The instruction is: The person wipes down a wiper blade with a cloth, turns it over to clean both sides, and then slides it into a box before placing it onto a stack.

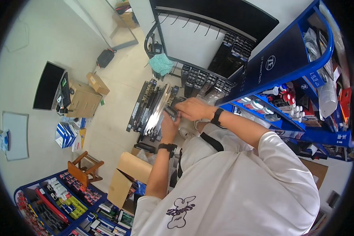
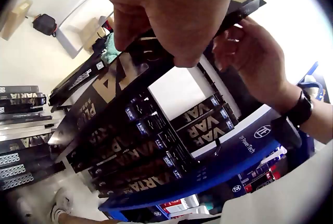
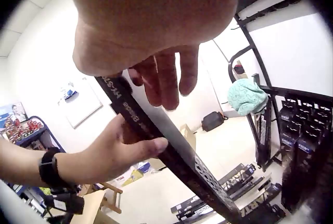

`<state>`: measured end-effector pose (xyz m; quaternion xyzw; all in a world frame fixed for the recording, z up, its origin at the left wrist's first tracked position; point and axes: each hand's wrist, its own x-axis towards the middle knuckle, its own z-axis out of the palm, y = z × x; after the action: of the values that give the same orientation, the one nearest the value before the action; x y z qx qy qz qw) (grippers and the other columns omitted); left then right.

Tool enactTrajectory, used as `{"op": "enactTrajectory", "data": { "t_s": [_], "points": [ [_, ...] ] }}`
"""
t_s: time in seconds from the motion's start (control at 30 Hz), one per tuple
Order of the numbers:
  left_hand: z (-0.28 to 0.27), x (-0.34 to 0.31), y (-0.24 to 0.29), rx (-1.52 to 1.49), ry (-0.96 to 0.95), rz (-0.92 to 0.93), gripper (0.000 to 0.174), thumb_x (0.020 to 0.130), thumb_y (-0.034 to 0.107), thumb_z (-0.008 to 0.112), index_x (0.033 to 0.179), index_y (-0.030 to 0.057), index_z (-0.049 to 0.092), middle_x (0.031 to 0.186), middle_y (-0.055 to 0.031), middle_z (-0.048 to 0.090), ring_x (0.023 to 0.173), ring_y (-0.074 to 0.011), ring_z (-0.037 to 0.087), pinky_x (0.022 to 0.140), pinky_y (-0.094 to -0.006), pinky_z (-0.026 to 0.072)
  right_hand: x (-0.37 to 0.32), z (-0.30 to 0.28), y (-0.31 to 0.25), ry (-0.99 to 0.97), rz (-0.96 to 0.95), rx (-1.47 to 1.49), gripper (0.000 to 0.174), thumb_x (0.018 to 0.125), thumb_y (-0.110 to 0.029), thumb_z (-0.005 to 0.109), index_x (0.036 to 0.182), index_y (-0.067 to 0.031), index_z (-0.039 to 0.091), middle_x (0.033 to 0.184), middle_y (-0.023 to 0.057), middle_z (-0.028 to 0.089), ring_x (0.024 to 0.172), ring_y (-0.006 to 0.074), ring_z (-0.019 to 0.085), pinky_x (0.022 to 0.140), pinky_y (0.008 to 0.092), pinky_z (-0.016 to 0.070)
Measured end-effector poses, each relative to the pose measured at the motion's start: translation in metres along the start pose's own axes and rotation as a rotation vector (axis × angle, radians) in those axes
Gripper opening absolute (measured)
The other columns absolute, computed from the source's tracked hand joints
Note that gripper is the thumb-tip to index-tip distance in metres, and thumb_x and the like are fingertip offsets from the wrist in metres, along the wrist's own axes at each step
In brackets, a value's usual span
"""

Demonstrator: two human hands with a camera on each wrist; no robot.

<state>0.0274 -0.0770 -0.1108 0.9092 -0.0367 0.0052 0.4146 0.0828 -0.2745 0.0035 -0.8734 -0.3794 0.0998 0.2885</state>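
A long black wiper blade box (image 3: 156, 130) with pale lettering slants between my hands in the right wrist view. My left hand (image 1: 170, 126) grips it along its length, the thumb lying across its face. At the upper end, the fingers of my right hand (image 1: 194, 108) hold the box edge; the left wrist view shows this right hand (image 2: 255, 57) with its fingers bent at that end. Below, on the floor, lie several long VARTA boxes (image 1: 139, 110) in a row. More VARTA packs (image 2: 203, 125) hang on a rack close by.
A black display rack (image 1: 192, 27) with hooks stands ahead, a teal cloth (image 1: 160, 64) draped at its corner. To the right is a blue ZF shelf (image 1: 271, 65) holding bottles. An opened cardboard box (image 1: 135, 165) and a wooden stool (image 1: 82, 171) stand on the left.
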Motion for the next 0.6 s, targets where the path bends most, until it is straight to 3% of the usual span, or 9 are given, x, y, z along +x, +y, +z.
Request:
{"op": "enactTrajectory", "data": {
  "t_s": [0.17, 0.27, 0.3, 0.47, 0.6],
  "points": [
    [-0.005, -0.002, -0.008, -0.019, 0.019, 0.038, 0.063, 0.085, 0.033, 0.077, 0.125, -0.0043, 0.046, 0.091, -0.0257, 0.069, 0.084, -0.0467, 0.067, 0.069, -0.0525, 0.0526, 0.007, -0.004, -0.023, 0.194, -0.139, 0.060, 0.025, 0.093, -0.027, 0.058, 0.102, -0.0038, 0.059, 0.085, 0.0152, 0.066, 0.079, 0.0374, 0.065, 0.069, 0.0487, 0.0506],
    [-0.009, -0.006, -0.015, -0.061, -0.033, 0.081, 0.060, 0.083, 0.027, 0.079, 0.123, -0.0039, 0.046, 0.094, -0.0254, 0.068, 0.089, -0.0461, 0.066, 0.071, -0.0516, 0.0520, 0.012, -0.005, -0.032, 0.207, -0.163, 0.024, 0.025, 0.096, -0.029, 0.057, 0.094, -0.0039, 0.055, 0.080, 0.0140, 0.066, 0.076, 0.0373, 0.065, 0.066, 0.0470, 0.0513],
    [-0.014, -0.006, -0.010, -0.017, -0.056, 0.009, 0.058, 0.083, 0.025, 0.079, 0.121, -0.0036, 0.046, 0.096, -0.0255, 0.068, 0.090, -0.0460, 0.066, 0.072, -0.0509, 0.0517, 0.015, -0.003, -0.033, 0.209, -0.161, 0.024, 0.025, 0.096, -0.029, 0.057, 0.094, -0.0039, 0.055, 0.080, 0.0140, 0.066, 0.076, 0.0373, 0.065, 0.066, 0.0470, 0.0513],
    [-0.018, -0.008, -0.014, 0.091, -0.061, -0.092, 0.054, 0.082, 0.022, 0.080, 0.118, -0.0028, 0.048, 0.100, -0.0274, 0.067, 0.094, -0.0472, 0.064, 0.075, -0.0500, 0.0514, 0.022, 0.017, -0.030, 0.090, 0.087, -0.001, 0.018, 0.094, -0.020, 0.057, 0.092, -0.0017, 0.058, 0.072, 0.0182, 0.066, 0.068, 0.0406, 0.066, 0.062, 0.0495, 0.0518],
    [-0.021, -0.008, -0.018, 0.089, -0.051, -0.019, 0.062, 0.080, 0.022, 0.082, 0.125, -0.0058, 0.048, 0.108, -0.0285, 0.065, 0.101, -0.0470, 0.062, 0.083, -0.0486, 0.0507, 0.021, 0.023, -0.025, 0.074, 0.148, 0.071, 0.015, 0.092, -0.015, 0.057, 0.092, -0.0005, 0.058, 0.072, 0.0211, 0.066, 0.069, 0.0424, 0.066, 0.062, 0.0504, 0.0523]
  ]
}}
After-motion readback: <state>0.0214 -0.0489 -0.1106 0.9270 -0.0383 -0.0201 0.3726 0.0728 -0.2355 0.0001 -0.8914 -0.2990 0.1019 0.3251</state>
